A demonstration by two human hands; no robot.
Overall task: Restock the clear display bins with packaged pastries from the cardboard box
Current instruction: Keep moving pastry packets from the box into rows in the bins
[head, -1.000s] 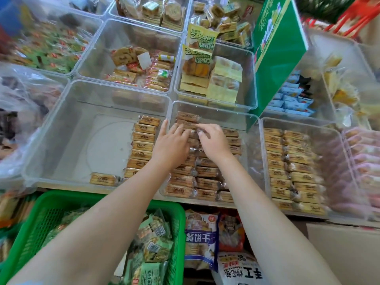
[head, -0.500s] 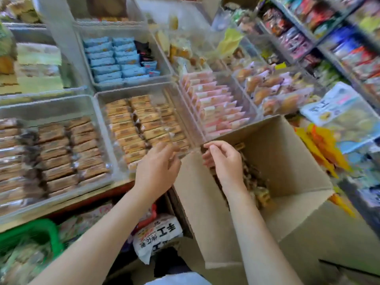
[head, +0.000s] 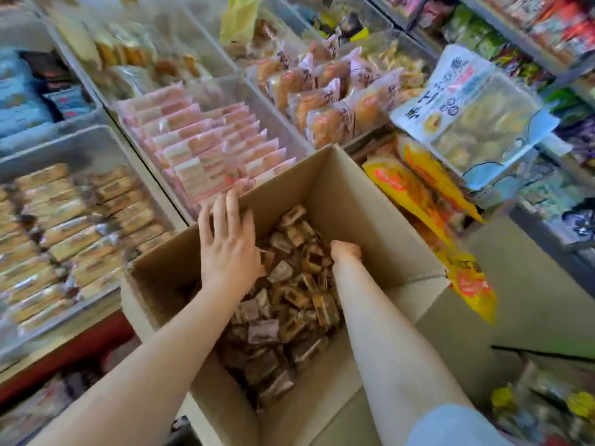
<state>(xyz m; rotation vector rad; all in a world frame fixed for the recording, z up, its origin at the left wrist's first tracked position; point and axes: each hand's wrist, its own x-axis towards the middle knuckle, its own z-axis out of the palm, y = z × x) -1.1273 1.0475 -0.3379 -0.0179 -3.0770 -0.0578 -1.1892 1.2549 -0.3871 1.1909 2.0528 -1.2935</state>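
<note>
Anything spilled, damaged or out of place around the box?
Nothing stands out. The cardboard box is open and intact, brown packaged pastries heaped loose inside it. Left hand hovers over them; right hand is dug in. No spill visible.

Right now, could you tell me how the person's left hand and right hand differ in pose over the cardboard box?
The left hand hovers above the packaged pastries with fingers spread and straight; the right hand is plunged down among them, fingers buried from view. The left hand's back shows fully, while only the right hand's wrist and knuckles show. The left sits near the cardboard box's far-left wall, the right nearer its middle. Both are inside the box.
</note>
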